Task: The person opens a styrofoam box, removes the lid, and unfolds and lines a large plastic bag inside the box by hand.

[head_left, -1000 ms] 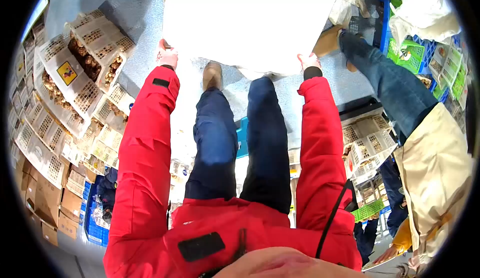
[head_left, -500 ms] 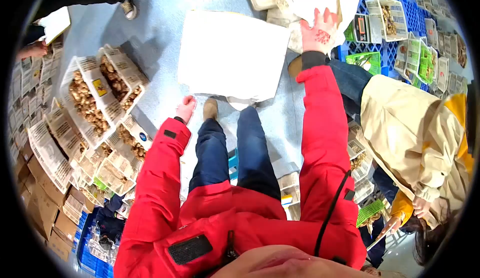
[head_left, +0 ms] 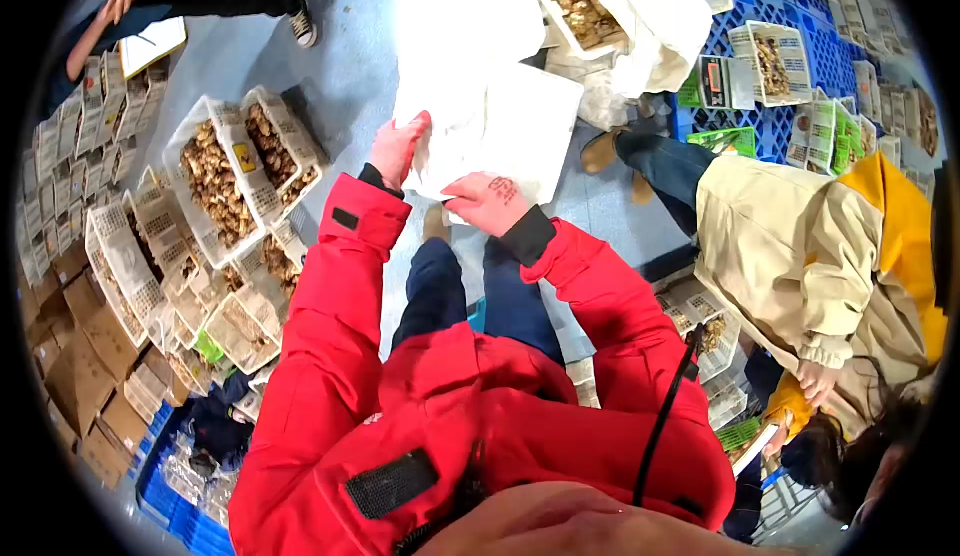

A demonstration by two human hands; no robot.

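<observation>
My left hand (head_left: 398, 149) is closed on the near left edge of a white cloth (head_left: 455, 121), overexposed and thin-looking. Close to my body, my right hand (head_left: 488, 202) is curled at the cloth's near edge, its fingers pressed together on it; some fingertips are hidden. Dark red marks show on the back of that hand. Under and beside the cloth is a flat white square surface (head_left: 545, 126), partly covered. Behind it, a white basket of brown lumpy pieces (head_left: 575, 6) lies partly under more white sheeting (head_left: 660, 26).
White baskets of brown pieces (head_left: 215, 181) stand stacked at left. A blue pallet (head_left: 780, 121) at right carries a scale (head_left: 713, 83) and small baskets. A person in a beige coat (head_left: 780, 246) is close on my right; another person's leg (head_left: 230, 1) shows at upper left.
My right hand has come back from the sheeting at the far right to the near edge in front of me. The white cloth now covers much of the square surface. The far basket's contents are uncovered.
</observation>
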